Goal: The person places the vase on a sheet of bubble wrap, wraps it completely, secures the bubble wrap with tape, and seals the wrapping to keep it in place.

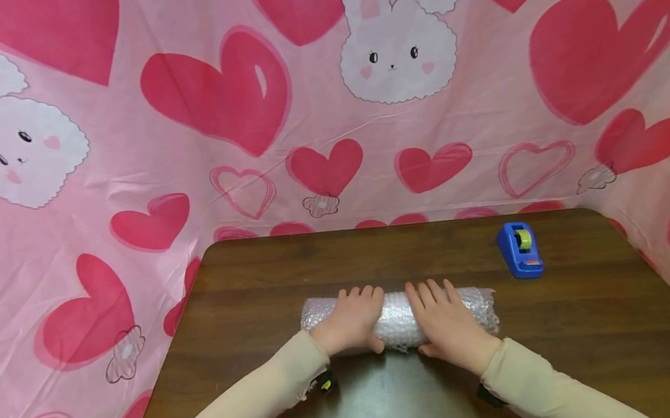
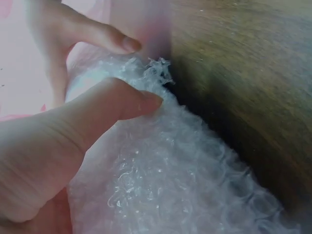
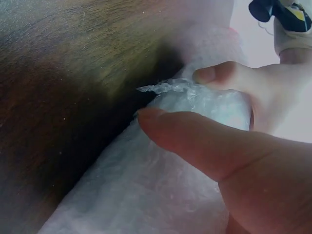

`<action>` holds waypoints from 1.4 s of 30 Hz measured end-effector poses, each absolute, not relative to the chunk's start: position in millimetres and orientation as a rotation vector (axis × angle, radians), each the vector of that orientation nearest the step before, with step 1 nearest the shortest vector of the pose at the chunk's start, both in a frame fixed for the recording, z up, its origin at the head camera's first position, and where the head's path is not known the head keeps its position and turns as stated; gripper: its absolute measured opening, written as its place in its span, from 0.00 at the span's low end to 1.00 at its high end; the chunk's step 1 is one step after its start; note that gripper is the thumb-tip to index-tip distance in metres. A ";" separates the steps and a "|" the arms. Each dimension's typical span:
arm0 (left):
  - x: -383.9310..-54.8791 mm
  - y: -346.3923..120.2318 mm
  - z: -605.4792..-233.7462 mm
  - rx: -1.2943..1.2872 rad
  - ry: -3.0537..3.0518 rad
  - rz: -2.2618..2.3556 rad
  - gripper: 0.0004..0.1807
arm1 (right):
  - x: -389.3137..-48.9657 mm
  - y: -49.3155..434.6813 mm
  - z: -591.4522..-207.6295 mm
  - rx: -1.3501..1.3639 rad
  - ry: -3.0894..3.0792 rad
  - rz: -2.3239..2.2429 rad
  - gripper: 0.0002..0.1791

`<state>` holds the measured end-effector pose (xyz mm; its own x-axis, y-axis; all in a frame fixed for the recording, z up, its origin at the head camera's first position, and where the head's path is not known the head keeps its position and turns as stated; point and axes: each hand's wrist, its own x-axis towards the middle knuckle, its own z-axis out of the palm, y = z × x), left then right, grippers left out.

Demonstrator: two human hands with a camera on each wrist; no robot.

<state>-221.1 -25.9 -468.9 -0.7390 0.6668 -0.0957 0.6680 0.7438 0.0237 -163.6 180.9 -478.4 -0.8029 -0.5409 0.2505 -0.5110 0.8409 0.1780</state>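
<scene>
The left sleeve (image 1: 239, 404) and right sleeve (image 1: 565, 386) run out of the head view at its lower edge. The hands cover parts of the bubble-wrap roll (image 1: 398, 318), whose inside cannot be made out; it lies crosswise on the worktop (image 1: 250, 276). The left hand (image 1: 354, 319) grasps the roll left of its middle, fingers over the top, thumb on the near side. The right hand (image 1: 447, 323) grasps it likewise, right of the middle, apart from the left. A ragged wrap edge (image 2: 159, 71) sticks out between the thumbs. A blue tape dispenser (image 1: 522, 263) stands beyond the roll's right end. Behind hangs a pink backdrop (image 1: 193, 145).
</scene>
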 end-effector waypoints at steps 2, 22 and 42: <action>-222.3 -26.0 -466.6 1.075 2.801 0.001 0.42 | -164.1 180.1 -478.5 0.805 -2.717 -0.151 0.63; -232.0 -32.4 -453.8 0.979 2.651 0.132 0.51 | -183.4 177.4 -465.9 0.877 -2.947 0.021 0.51; -212.9 -44.6 -479.8 1.315 3.087 -0.048 0.55 | -201.1 179.9 -457.5 0.802 -3.216 0.162 0.42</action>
<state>-212.9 -44.6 -479.8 -0.6736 0.7156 0.1847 0.7095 0.6961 -0.1096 -201.1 179.9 -457.5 -0.8685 -0.4733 -0.1470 -0.4561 0.8794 -0.1366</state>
